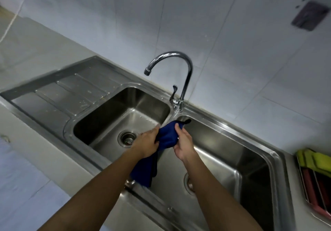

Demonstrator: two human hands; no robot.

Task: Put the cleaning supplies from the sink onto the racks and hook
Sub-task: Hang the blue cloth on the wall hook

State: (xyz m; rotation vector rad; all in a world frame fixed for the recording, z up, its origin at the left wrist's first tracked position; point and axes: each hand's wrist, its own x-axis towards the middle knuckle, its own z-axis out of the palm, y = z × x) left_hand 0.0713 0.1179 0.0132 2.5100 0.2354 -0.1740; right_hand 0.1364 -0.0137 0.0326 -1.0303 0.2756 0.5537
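Note:
A dark blue cloth (167, 136) hangs over the divider of a steel double sink (279, 160), held by both hands. My left hand (146, 143) grips its left side and my right hand (183, 143) grips its right side; a small dark loop sticks out at its top corner. The cloth's lower end droops toward the sink's front edge. A wire rack (312, 182) at the far right holds yellow-green and red items. A dark hook plate (310, 15) is fixed on the wall at the upper right.
A chrome gooseneck faucet (180, 80) rises behind the divider, its spout over the left basin. A ribbed drainboard (62, 94) lies left of the basins. Grey countertop runs to the left, white tiled wall behind. Each basin has a drain strainer.

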